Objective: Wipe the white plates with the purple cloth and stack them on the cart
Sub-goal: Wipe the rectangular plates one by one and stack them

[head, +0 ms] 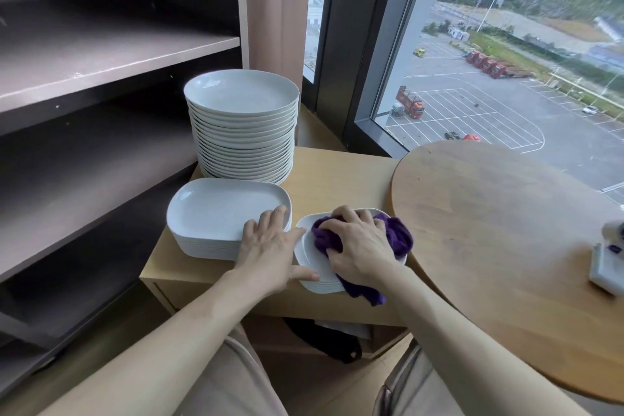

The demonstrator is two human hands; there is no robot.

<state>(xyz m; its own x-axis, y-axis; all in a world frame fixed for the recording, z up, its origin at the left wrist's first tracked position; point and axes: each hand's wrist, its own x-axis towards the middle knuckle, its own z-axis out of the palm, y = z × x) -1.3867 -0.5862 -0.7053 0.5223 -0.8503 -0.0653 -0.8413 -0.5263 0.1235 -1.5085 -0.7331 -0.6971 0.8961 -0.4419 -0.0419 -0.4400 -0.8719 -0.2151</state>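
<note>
A small stack of white square plates [309,258] sits at the front of the light wooden cart [341,176]. My right hand [358,246] grips the bunched purple cloth [398,236] and presses it onto the top plate. My left hand [270,246] lies with straight fingers against the left rim of that stack, thumb along its front edge, fingertips reaching the stack of white rounded-rectangle plates [216,213] beside it. A tall stack of round white plates [241,94] stands behind, at the cart's back left.
A dark shelving unit [101,57] stands close on the left. A round wooden table [506,230] overlaps the cart's right side, with a white object [607,267] on its right edge. Behind is a window [506,61]. A black bag [324,338] lies under the cart.
</note>
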